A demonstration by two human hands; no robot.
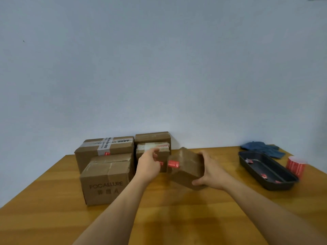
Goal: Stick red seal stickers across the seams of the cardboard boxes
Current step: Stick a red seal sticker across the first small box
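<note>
Pale blue-grey wall fills the upper part of the view, and below it a wooden table (pixel 53 218) runs to the near edge. At the far left of the table a group of cardboard boxes is stacked against the wall: a large taped box (pixel 104 149) at the back, a box printed FOCALLURE (pixel 106 181) in front of it, and two smaller boxes (pixel 153 143) piled to their right.

A small brown box (pixel 187 169) is held tilted just above the table, right of the stack. It is gripped by the right hand (pixel 211 171), whose fingers are curled round its far right side with the thumb at the near edge. A red seal sticker (pixel 173 163) is seen on the left end of this box.

The left hand (pixel 148 165) is raised beside the box's left end, fingers curled; whether anything is pinched between them cannot be told, as the view is blurred.

On the right, a black tray (pixel 247 157) holds a few red scraps. A roll of red stickers (pixel 296 166) stands just beyond it, and a blue cloth (pixel 261 147) lies at the far edge.
</note>
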